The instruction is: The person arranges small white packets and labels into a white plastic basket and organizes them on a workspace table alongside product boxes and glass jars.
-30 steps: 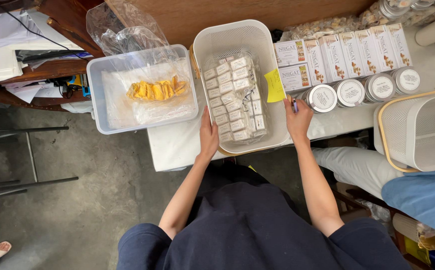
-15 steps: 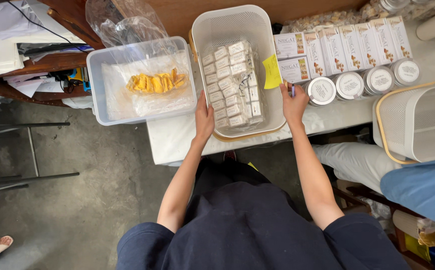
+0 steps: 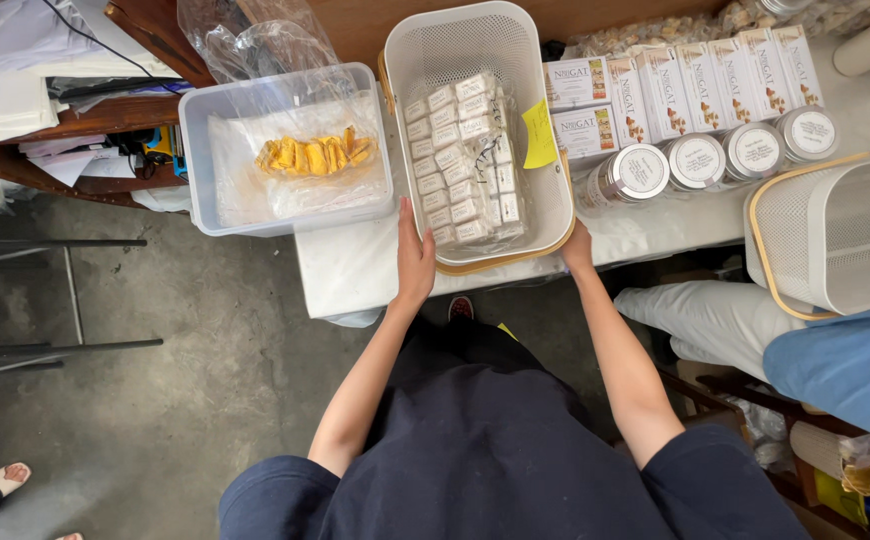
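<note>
Fingers of the left hand [image 3: 415,262] lie flat and together against the near-left wall of the white mesh basket [image 3: 475,40], pressing rather than curled. Right hand [image 3: 577,248] clasps the near-right corner; whether its fingers close over the rim cannot be told. Basket stands on the white table [image 3: 355,275], long axis running away from the person, tilted slightly left at the far end. Small wrapped packets [image 3: 460,160] fill it. Clear tub [image 3: 205,140] sits just left, round jars [image 3: 695,160] right.
</note>
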